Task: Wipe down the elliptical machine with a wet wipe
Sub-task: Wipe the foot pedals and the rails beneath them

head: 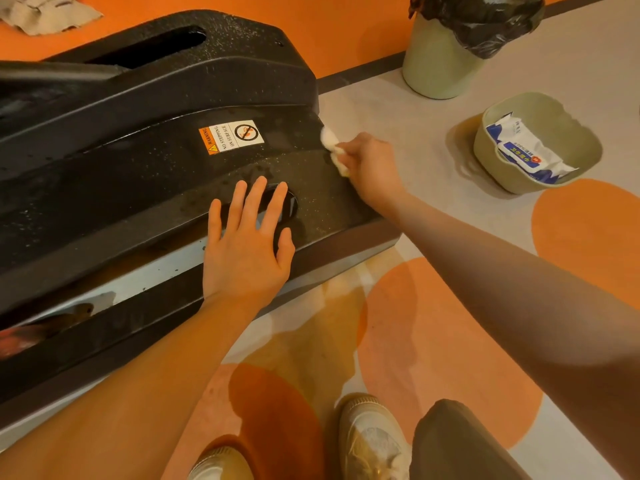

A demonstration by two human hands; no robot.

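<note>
The floor (433, 323) spreads grey with large orange circles under everything. On it lies the black base of the elliptical machine (149, 174), its speckled cover filling the left half of the view and showing damp patches. A green bin (434, 69) lined with a black bag stands well beyond the right fingers, and nearer to them, off to their right, sits a pale green tub (585, 157) with a pack of wipes (526, 150) lying inside it. Two light shoes (372, 441) show at the bottom edge.

The left hand (247, 247) lies flat on the cover, fingers straight and slightly spread, their tips reaching over a dark oval recess (289, 204). Beyond those fingertips is a warning sticker (231, 136) reading "no stepping on surface".

The right hand (370, 168) sits at the cover's end edge, fingers curled around a crumpled white wet wipe (332, 147), which pokes out past the knuckles and touches the machine's corner. How the thumb lies is probably hidden behind the wipe; it cannot be told. A beige cloth (45, 13) lies at the far left, well beyond both hands.
</note>
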